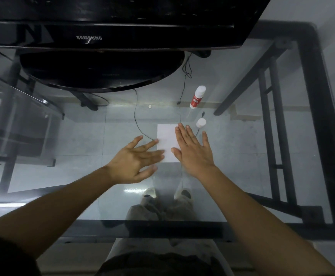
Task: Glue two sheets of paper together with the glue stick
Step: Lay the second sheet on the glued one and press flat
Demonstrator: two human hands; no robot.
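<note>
**Both hands flat at the paper on a glass tabletop**

A white sheet of paper (167,143) lies flat on the glass tabletop (242,152), a little right of centre. Only 1 sheet can be told apart; whether a 2nd lies beneath it cannot be seen.

The right hand (194,151) rests palm down on the paper's right part, fingers spread and pointing far, its grip apart and clamped on nothing. The left hand (135,161) reaches in from the left with fingers splayed; its fingertips (160,152) overlap the paper's left edge, its grip also apart. It looks slightly blurred.

The glue stick (197,97), a white tube with a red label, stands on the far side of the paper, near its right corner but apart from it. Its white cap (201,122) sits separately on the tabletop between the tube and the paper, just beside the right hand's fingertips.

A black Samsung monitor (110,34) on a round base fills the far left of the tabletop. Thin black cables (135,116) run from it toward the paper. Through the glass, the tiled floor, the black frame and the person's feet (167,193) show below.
</note>
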